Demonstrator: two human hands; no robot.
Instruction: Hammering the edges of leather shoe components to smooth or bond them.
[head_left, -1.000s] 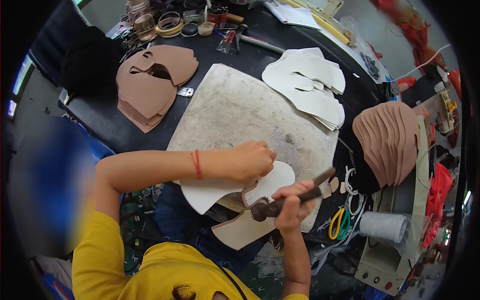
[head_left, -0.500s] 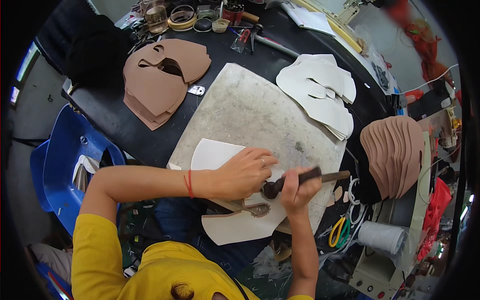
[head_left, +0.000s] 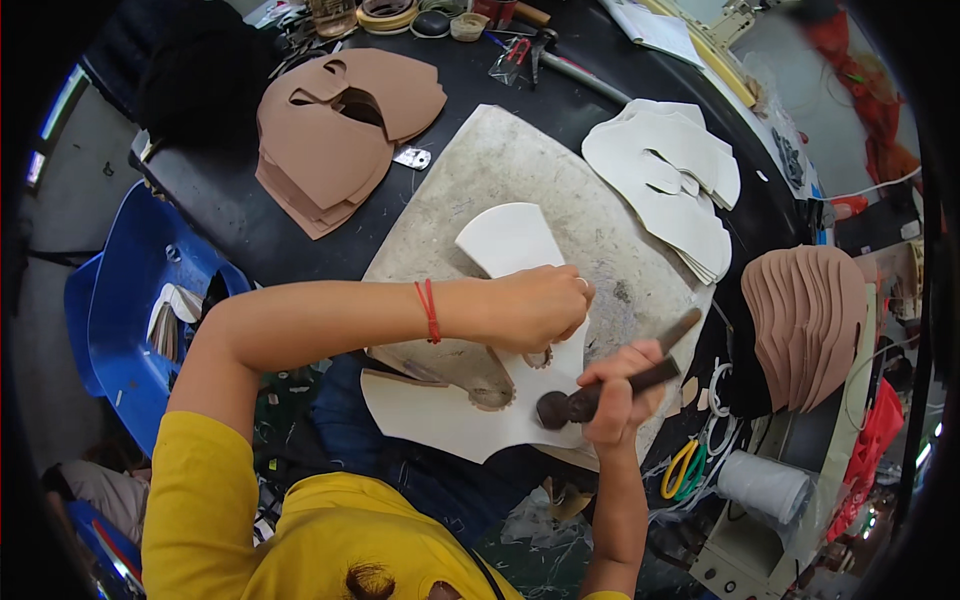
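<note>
A white cut sheet piece (head_left: 420, 407) with a curved, notched inner edge lies on the worn pale board (head_left: 480, 160), its near end reaching over the board's front edge. My left hand (head_left: 540, 308) is closed with its fingers curled down at the middle of this piece; the fingertips are mostly hidden. My right hand (head_left: 622, 392) grips a hammer (head_left: 553, 410) close to its head. The dark round face of the hammer is over the white piece, right of the notched edge, and its wooden handle sticks out beyond my fingers.
Brown cut pieces (head_left: 330, 140) are stacked at the far left, white ones (head_left: 660, 180) at the far right. More brown pieces (head_left: 805, 325) fan out at right, near scissors (head_left: 682, 470) and a white thread spool (head_left: 765, 485). A blue chair (head_left: 125, 320) stands left.
The white piece has turned on the board, its far end swinging up and right. My left hand has moved right with it. My right hand has shifted slightly right and nearer with the hammer.
</note>
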